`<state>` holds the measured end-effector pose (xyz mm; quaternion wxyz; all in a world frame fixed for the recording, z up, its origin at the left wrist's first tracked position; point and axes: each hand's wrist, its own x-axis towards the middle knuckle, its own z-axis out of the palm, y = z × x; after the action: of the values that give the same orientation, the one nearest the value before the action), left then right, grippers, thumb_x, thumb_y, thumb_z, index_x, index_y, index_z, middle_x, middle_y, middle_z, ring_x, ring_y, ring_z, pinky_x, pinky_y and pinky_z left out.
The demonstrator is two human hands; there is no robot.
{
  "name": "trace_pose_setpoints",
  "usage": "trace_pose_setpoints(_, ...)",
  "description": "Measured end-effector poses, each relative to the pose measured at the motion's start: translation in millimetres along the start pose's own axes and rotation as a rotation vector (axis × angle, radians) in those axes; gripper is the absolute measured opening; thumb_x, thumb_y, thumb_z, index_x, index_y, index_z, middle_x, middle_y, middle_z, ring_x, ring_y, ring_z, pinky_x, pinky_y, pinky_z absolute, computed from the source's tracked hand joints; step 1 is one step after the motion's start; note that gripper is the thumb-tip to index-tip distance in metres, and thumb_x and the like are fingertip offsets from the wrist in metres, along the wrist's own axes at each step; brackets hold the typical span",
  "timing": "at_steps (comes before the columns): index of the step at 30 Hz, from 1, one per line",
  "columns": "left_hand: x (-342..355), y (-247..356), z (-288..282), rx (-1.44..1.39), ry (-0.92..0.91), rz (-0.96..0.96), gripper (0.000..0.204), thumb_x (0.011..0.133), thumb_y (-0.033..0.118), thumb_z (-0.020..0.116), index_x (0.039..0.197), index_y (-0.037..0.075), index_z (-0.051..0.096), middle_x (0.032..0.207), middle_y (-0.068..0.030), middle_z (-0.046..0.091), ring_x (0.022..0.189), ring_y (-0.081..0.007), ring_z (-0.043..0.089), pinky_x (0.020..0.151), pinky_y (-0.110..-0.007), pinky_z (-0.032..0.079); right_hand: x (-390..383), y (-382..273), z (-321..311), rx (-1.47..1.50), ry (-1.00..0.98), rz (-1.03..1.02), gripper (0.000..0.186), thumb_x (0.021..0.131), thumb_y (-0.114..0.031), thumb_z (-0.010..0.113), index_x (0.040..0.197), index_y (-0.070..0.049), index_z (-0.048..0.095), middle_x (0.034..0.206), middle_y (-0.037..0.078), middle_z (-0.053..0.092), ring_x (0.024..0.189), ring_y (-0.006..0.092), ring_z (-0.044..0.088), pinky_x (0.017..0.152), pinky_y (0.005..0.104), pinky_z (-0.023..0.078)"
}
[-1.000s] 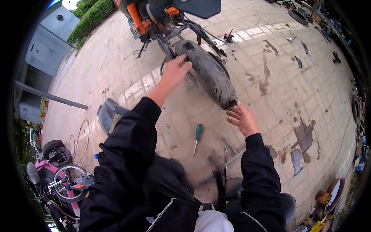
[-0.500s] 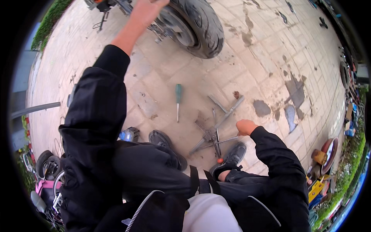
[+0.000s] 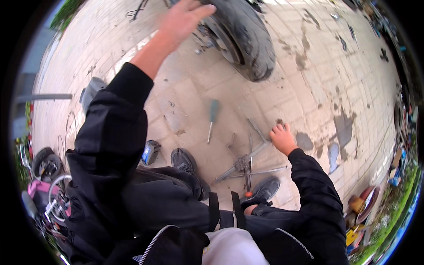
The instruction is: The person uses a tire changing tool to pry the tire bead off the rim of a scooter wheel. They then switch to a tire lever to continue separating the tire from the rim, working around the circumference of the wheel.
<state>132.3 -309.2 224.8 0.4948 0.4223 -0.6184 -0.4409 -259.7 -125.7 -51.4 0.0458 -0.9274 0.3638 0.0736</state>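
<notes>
Reaching to the top middle of the frame, the left hand is loosely spread by the black tire; I can't tell if they touch. Right of middle, the right hand has bent fingers near a dark lump; I can't tell if it pinches. A green screwdriver lies mid-frame.

We are seeing a dusty black rubber tyre on a round metal rim, upright at top centre; nearer us, crossed grey metal bars are lying flat, a small brown lump sitting near their far end.
</notes>
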Motion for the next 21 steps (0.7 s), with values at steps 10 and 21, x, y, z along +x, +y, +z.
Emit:
trace_pose_setpoints(10, -104, -48, -23, 0.638, -0.18, -0.519, 0.044, 0.091, 0.038, 0.054, 0.105, -0.002, 0.064, 0.101, -0.0233, 0.065, 0.096, -0.0316, 0.062, 0.084, -0.039, 0.047, 0, 2, -123, 0.108, -0.018, -0.346, 0.028, 0.072, -0.031, 0.071, 0.078, -0.011, 0.053, 0.072, 0.005, 0.055, 0.074, 0.0243, 0.056, 0.067, 0.0366, 0.042)
trace_pose_setpoints(21, -235, -51, 74, 0.279, -0.919, -0.673, 0.083, 0.08, 0.063, 0.06, 0.123, -0.007, 0.051, 0.114, -0.0291, 0.059, 0.105, -0.0403, 0.059, 0.092, -0.043, 0.046, 4, 58, -232, 0.167, 0.115, -0.184, 0.031, 0.064, -0.018, 0.079, 0.084, -0.009, 0.058, 0.072, 0.004, 0.056, 0.067, 0.0245, 0.056, 0.061, 0.0354, 0.041)
